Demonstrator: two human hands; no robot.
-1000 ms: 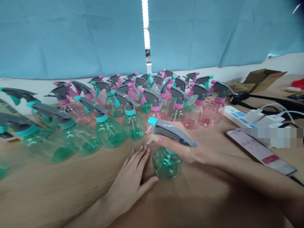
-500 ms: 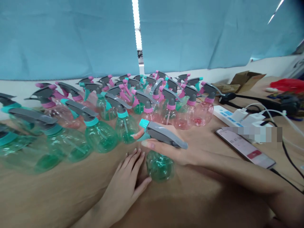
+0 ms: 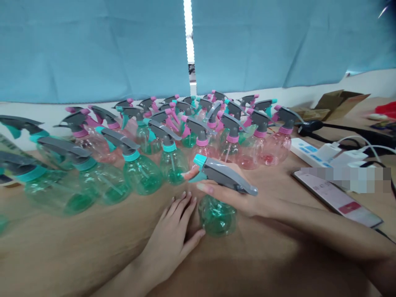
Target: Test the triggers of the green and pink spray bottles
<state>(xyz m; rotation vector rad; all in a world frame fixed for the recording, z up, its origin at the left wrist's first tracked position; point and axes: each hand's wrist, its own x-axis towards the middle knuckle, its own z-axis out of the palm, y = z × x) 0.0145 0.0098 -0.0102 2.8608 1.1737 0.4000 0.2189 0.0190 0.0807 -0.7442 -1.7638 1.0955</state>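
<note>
A green spray bottle with a grey and turquoise trigger head stands upright on the table. Around its neck, just under the spray head, my right hand is closed, with the thumb and a finger reaching forward beside the trigger. Flat on the table to the left of this bottle lies my left hand, fingers stretched out and holding nothing. Its thumb tip is close to the bottle's base; I cannot tell whether they touch. The bottle's neck is hidden behind my right hand.
Several green spray bottles stand at the left, and pink ones crowd the back. At the right lie a phone, a white power strip with plugs and cables, and an opened cardboard box. A blue curtain hangs behind.
The whole scene has shifted slightly right in the picture, showing more of the bottles at the left. Both hands and the held spray bottle keep the same positions relative to each other.
</note>
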